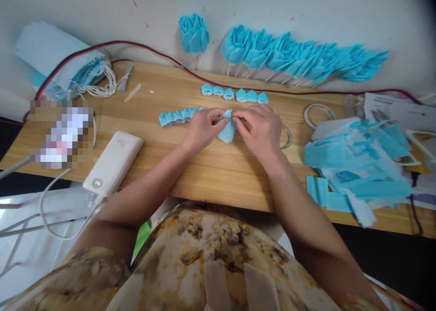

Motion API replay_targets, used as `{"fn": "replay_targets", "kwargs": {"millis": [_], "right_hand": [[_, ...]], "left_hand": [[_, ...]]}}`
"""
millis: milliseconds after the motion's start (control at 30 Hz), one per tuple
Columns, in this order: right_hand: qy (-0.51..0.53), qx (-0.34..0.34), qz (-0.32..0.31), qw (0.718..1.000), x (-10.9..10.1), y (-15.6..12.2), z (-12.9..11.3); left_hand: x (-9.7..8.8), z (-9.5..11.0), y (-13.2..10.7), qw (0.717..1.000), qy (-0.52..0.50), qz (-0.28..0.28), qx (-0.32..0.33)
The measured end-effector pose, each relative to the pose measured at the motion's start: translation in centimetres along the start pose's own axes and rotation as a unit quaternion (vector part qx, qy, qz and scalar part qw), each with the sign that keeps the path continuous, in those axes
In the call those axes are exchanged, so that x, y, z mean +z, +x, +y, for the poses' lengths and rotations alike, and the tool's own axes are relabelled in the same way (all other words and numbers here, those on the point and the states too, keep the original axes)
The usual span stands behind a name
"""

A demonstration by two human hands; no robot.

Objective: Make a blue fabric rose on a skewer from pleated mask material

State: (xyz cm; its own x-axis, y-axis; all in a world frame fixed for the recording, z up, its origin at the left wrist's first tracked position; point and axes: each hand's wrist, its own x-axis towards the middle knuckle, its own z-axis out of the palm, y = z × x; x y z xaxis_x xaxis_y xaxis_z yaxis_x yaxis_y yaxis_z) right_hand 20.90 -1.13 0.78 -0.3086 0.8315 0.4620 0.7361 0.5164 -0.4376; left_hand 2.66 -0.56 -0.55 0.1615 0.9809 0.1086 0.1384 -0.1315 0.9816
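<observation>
Between my two hands is a small piece of light blue fabric (pixel 227 132), with a pointed top and the rest hanging down. My left hand (pixel 205 128) pinches its left side near the top. The fingertips of my right hand (pixel 259 125) close on its upper right edge. A row of folded blue petals (pixel 177 117) lies just left of my left hand, its right end partly hidden by the fingers. Behind my hands sit two short groups of folded blue petals (pixel 218 91). A tape roll (pixel 288 138) is partly covered by my right hand.
Blue fabric flowers on sticks (pixel 286 52) lean along the wall. Blue fabric scraps (pixel 361 161) pile up at the right, near another tape roll (pixel 308 115). At left are a white power bank (pixel 114 162), a cable and a bag of face masks (pixel 57 52).
</observation>
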Motion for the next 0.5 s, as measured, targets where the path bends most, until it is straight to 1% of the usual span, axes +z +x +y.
{"fn": "replay_targets", "kwargs": {"millis": [133,267,400,500], "right_hand": [[-0.051,-0.022,0.011,0.998,0.0,0.0,-0.1],[-0.075,-0.045,0.029,0.996,0.1,0.0,-0.2],[-0.083,-0.048,0.027,0.995,0.0,0.0,-0.4],[-0.073,-0.035,0.019,0.997,0.0,0.0,-0.5]], "left_hand": [[-0.2,-0.2,0.1,0.998,0.054,-0.018,0.037],[-0.4,0.0,0.0,0.992,0.111,-0.015,0.064],[-0.4,0.5,0.0,0.987,0.141,-0.013,0.073],[-0.5,0.8,0.1,0.987,0.141,-0.021,0.068]]}}
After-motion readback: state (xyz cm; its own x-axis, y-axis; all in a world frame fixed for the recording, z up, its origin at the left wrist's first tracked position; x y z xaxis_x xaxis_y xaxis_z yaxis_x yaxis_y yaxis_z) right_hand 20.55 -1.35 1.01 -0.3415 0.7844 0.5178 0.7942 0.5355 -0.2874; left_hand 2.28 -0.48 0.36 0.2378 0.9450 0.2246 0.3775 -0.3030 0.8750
